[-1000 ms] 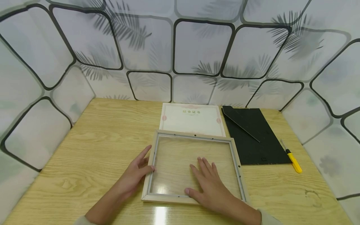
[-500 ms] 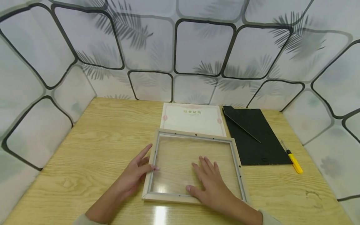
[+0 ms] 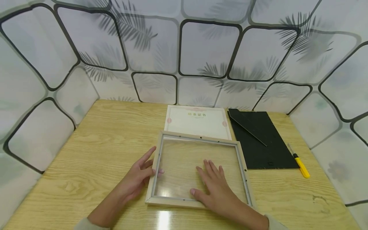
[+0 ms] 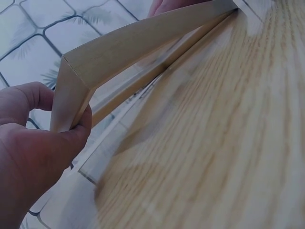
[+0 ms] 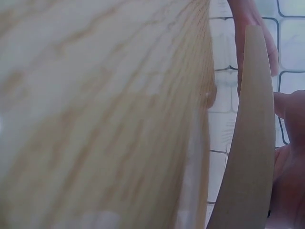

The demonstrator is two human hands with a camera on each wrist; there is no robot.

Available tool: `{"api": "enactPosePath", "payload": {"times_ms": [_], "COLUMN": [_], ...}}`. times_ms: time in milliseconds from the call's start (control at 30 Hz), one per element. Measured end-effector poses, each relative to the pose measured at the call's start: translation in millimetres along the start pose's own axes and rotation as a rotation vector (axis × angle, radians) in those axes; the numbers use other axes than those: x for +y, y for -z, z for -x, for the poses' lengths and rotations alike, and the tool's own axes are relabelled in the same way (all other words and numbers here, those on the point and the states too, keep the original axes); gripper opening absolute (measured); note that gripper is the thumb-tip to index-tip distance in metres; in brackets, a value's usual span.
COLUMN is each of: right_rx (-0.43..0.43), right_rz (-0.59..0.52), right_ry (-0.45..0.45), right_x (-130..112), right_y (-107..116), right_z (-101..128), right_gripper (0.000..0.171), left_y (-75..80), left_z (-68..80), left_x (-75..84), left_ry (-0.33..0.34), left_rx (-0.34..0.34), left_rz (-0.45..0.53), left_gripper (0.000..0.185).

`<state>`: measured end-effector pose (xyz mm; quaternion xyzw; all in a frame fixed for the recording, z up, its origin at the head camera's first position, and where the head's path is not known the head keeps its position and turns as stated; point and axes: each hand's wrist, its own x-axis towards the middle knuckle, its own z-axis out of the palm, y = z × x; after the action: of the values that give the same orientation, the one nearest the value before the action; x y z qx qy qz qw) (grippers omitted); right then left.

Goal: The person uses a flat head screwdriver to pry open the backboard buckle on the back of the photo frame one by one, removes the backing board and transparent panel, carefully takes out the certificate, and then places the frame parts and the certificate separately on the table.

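A light wooden picture frame with a clear pane lies flat on the wooden table, near the front edge. My left hand is at the frame's left rail, thumb hooked over the rail and fingers along its outer side. In the left wrist view the thumb pinches that rail. My right hand lies flat on the pane with its fingers spread and straight. The right wrist view shows the frame's rail edge-on beside my palm.
Behind the frame lies a white certificate with a red heading. To its right is a black backing board, and a yellow-handled tool lies near the table's right edge. Patterned walls enclose the table on three sides.
My left thumb has crept a little farther over the left rail onto the pane. The right hand and the frame have barely moved.
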<state>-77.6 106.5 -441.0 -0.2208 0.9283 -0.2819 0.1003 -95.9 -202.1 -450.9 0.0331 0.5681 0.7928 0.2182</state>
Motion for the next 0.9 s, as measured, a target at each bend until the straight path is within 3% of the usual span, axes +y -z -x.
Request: {"api": "enactPosePath", "payload": {"times_ms": [567, 733, 900], "right_rx": [0.009, 0.043, 0.024], "right_rz": [-0.018, -0.001, 0.034], "right_ry": [0.000, 0.051, 0.096], "right_x": [-1.6, -6.9, -22.1], "right_y": [0.9, -0.5, -4.4], "right_z": [-0.6, -4.4, -10.6], "right_gripper": [0.080, 0.078, 0.080], "left_y": [3.6, 3.2, 3.0], "left_z": [-0.6, -0.1, 0.8], "left_x": [0.6, 2.1, 2.3], "left_ry": [0.013, 0.019, 0.022], "left_rx": [0.006, 0.023, 0.023], "left_rz": [-0.011, -0.033, -0.044], "left_gripper": [0.093, 0.093, 0.092]}}
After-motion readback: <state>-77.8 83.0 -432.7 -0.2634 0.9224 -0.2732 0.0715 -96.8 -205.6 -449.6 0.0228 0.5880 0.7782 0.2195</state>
